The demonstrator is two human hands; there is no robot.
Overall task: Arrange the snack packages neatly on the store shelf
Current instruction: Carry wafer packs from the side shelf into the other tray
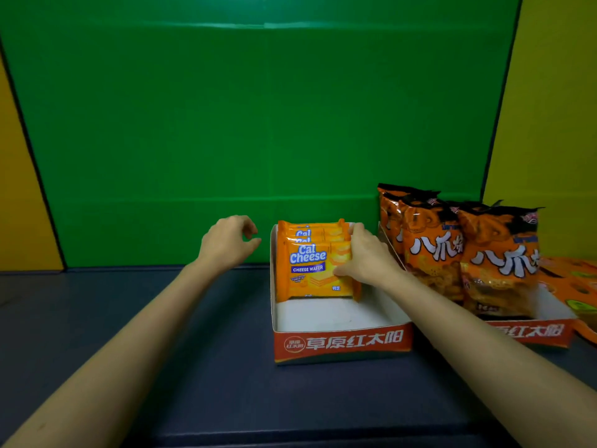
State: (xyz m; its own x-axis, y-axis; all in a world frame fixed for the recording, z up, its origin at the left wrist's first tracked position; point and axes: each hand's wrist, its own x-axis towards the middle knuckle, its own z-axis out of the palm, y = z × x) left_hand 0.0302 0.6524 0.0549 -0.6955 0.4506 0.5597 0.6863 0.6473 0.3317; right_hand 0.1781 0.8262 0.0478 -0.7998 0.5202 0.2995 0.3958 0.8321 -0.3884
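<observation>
My right hand [365, 257] grips the upright wafer packs [310, 263] at the far end of the left tray [339, 342], left hand [227, 242] loose and empty beside it; tray's near half unfilled, chip bags [468, 253] stand in right tray [529, 333], I'd judge midway.

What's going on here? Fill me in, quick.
A person's right hand grips the right edge of Cal Cheese wafer packs standing at the back of a cardboard tray on the shelf. The left hand hovers empty left of the tray. Orange snack bags stand in a second tray alongside.
</observation>
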